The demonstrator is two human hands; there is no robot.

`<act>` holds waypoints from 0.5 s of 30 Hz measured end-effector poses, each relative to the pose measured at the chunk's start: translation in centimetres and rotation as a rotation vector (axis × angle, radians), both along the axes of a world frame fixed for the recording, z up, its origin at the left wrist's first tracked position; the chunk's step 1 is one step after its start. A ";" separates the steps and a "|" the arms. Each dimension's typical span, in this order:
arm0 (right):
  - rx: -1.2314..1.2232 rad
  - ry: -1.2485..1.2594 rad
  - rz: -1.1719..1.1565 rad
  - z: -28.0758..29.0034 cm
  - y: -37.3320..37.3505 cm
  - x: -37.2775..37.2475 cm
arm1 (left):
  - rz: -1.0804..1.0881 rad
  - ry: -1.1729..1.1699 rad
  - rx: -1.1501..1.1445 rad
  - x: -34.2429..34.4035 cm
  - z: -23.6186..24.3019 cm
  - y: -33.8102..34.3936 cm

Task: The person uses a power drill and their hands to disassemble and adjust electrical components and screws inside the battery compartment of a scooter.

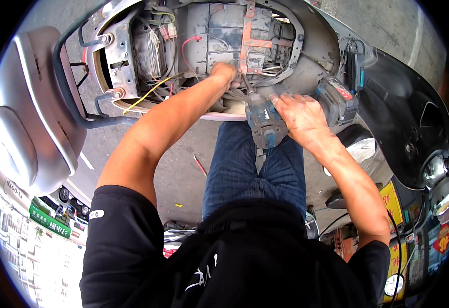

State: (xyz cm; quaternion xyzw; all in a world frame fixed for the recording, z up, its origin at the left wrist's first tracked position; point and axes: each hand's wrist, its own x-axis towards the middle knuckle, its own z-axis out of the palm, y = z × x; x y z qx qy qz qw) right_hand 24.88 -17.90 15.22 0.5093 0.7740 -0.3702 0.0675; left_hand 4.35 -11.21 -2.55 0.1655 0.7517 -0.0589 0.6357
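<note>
My right hand (304, 115) wraps round a cordless impact driver (264, 118), blue and black, with its battery pack out to the right. The driver's bit points away from me, toward the lower end of an orange-red strap bracket (246, 41). Right beside the bit's tip, my left hand (225, 73) has its fingers drawn together; what they hold, if anything, is hidden. Under the bracket lie dark, dusty battery blocks (222, 31) inside the open body of an electric scooter (314, 33). A red wire (186, 46) loops near my left hand.
Left in the scooter body, loose wires and connectors (168, 32) crowd a metal plate (119, 66). A yellow wire (145, 97) crosses the near rim. A dark grab rail (60, 77) and silver top box (29, 102) stand at left. The black scooter seat (414, 113) lies at right.
</note>
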 end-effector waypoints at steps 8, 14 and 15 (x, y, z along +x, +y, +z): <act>0.077 0.029 0.078 -0.5 1.2 0.8 | -0.037 0.018 -0.025 0.3 -0.1 0.2; 0.068 0.014 0.081 -0.4 1.1 0.5 | -0.019 0.039 -0.033 0.2 -0.3 0.1; 0.067 0.003 0.102 -0.4 1.2 0.6 | -0.030 0.040 -0.029 0.2 -0.1 0.0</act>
